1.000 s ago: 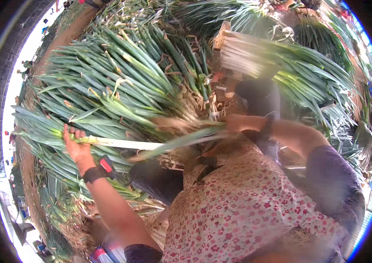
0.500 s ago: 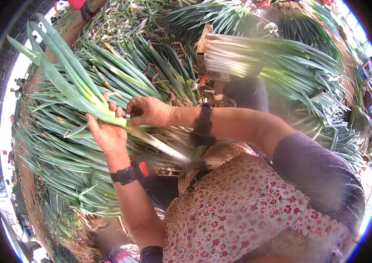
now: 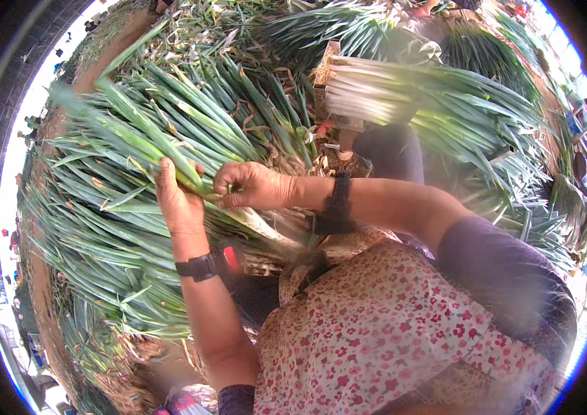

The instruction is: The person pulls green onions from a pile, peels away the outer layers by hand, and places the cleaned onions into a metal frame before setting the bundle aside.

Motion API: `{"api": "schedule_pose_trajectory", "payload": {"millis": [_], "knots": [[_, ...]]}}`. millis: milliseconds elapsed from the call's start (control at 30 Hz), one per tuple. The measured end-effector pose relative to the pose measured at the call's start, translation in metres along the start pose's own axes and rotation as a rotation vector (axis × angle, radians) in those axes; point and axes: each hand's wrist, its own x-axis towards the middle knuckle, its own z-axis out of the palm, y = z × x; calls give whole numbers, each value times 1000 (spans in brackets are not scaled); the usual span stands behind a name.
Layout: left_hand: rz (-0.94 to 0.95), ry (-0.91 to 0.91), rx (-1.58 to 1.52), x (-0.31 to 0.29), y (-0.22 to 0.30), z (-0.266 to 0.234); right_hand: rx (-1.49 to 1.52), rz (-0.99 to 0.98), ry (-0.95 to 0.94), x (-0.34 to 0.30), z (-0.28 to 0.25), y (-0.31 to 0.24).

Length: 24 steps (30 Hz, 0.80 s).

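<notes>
A long green onion lies slantwise across my left hand, its green leaves toward the far left and its white stalk pointing down to my lap. The left fingers are closed around it where the leaves join the stalk. Just beside, my right hand is closed in a pinch against the stalk. A bit of green, which looks like a leaf piece, shows between its thumb and fingers. The root end is blurred near the apron. Beneath and beyond my hands spreads a big heap of green onions.
To the right, a bundle of white-stalked green onions rests in a small frame. More onion piles stand at the back. Loose leaf scraps cover the ground at the far left. My knee rises beside the bundle.
Both hands have shifted slightly right with the green onion, and its leaves have swung lower. The right hand has drawn slightly away from the left, still pinching.
</notes>
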Motion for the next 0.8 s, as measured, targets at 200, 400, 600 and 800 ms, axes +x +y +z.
{"api": "schedule_pose_trajectory", "payload": {"millis": [200,400,600,800], "knots": [[-94,-75,-120,-4,-1,-3,951,498,465,-3,17,-8],[59,226,-82,19,16,-50,1175,534,536,-9,8,-23],[181,287,-7,46,77,-88,-109,543,-168,-48,-11,9],[200,542,26,57,161,-210,-462,699,-788,-135,-30,-13]]}}
